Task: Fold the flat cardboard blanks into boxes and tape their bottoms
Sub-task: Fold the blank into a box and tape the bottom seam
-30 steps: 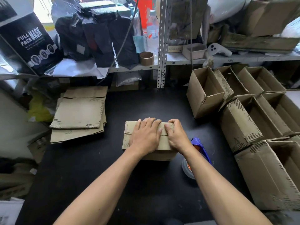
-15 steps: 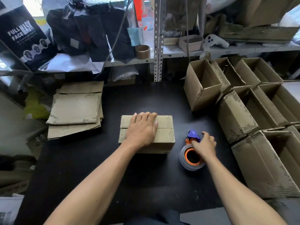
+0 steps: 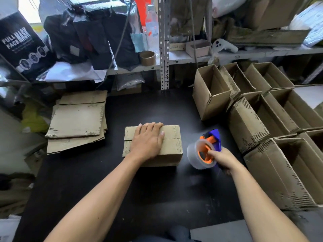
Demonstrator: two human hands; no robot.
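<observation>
On matte tabletop (image 3: 104, 180), corrugated box (image 3: 172, 145), glossy tape dispenser (image 3: 203, 152)

Single head-worn view, wide-angle, looking forward and steeply down onto the black counter (image 3: 153, 189). Both forearms enter from 6 o'clock, so the camera sits close above the near counter edge. Left hand (image 3: 148, 142) lands near frame centre, right hand (image 3: 225, 159) toward 4 o'clock. Shelf (image 3: 201, 58) runs across 12 o'clock, facing the camera, farther off. Straight lines bow at the frame edges from lens distortion. No second view, so no overlap between views.
</observation>
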